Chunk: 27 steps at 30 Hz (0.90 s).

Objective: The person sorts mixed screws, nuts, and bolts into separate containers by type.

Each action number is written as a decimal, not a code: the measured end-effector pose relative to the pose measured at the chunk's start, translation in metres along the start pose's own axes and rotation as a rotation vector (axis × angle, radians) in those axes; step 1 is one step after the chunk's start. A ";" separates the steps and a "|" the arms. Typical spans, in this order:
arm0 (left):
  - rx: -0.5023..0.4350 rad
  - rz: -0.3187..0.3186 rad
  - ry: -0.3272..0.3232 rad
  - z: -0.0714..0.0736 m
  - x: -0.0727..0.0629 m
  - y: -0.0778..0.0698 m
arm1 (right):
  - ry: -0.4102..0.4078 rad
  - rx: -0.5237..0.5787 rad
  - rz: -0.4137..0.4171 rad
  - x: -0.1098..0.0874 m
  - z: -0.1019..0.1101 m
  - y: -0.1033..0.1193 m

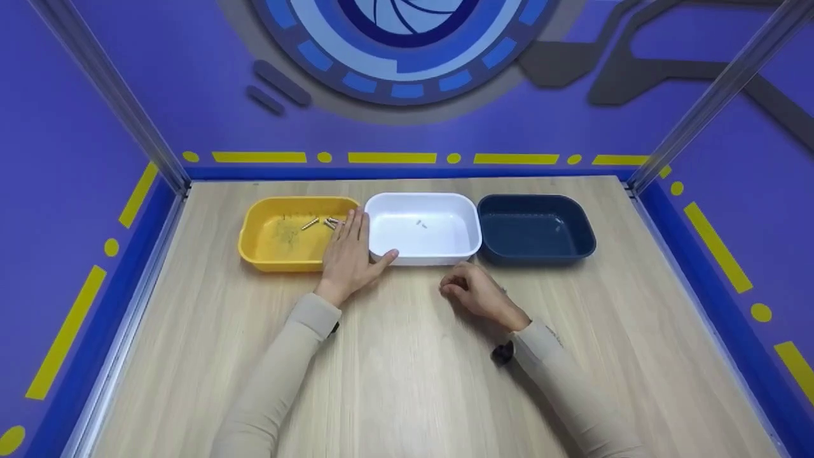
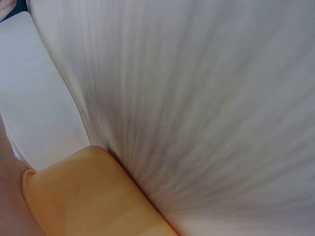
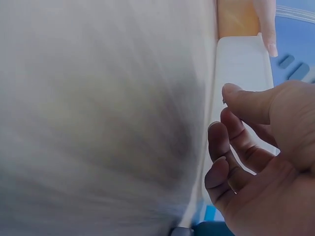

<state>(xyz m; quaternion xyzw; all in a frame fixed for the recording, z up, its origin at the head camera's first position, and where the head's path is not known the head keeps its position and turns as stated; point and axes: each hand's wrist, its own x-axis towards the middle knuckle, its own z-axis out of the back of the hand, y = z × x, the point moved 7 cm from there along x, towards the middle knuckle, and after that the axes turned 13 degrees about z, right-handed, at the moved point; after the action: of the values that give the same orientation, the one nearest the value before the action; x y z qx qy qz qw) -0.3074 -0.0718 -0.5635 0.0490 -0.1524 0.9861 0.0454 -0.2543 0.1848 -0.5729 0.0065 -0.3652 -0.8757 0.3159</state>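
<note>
My left hand (image 1: 348,257) lies with straight fingers over the right end of the yellow tray (image 1: 254,254), its thumb reaching to the front rim of the white tray (image 1: 423,259). Long metal screws (image 1: 310,223) lie in the yellow tray, some partly hidden by the fingers. On the white tray's floor are a few tiny metal pieces (image 1: 421,224). In front of that tray's right corner, my right hand (image 1: 478,294) has curled fingers. The right wrist view shows its thumb and index fingertip pinching a tiny metal piece (image 3: 224,102), mostly hidden, its kind too small to make out.
A dark blue tray (image 1: 537,259) stands right of the white one, the three trays side by side in a row. They sit near the back of the wooden table (image 1: 407,381). Purple panels (image 1: 407,137) enclose the back and both sides.
</note>
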 end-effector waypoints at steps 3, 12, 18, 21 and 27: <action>0.004 0.001 0.006 0.000 0.000 0.000 | -0.017 -0.003 0.023 0.001 0.003 0.004; -0.012 0.006 0.023 0.000 0.000 0.000 | -0.068 0.013 0.111 0.005 0.012 0.019; -0.008 0.010 0.023 -0.001 -0.001 0.001 | -0.076 0.023 0.134 0.010 0.016 0.026; -0.003 0.012 0.025 0.000 -0.001 0.001 | -0.074 0.026 0.141 0.013 0.017 0.028; -0.011 -0.007 -0.007 0.002 -0.001 -0.001 | -0.073 0.031 0.147 0.017 0.020 0.034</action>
<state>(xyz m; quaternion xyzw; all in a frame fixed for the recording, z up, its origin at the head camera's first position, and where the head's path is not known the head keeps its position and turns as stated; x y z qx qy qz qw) -0.3058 -0.0716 -0.5612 0.0530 -0.1578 0.9848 0.0485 -0.2544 0.1697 -0.5329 -0.0473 -0.3894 -0.8441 0.3656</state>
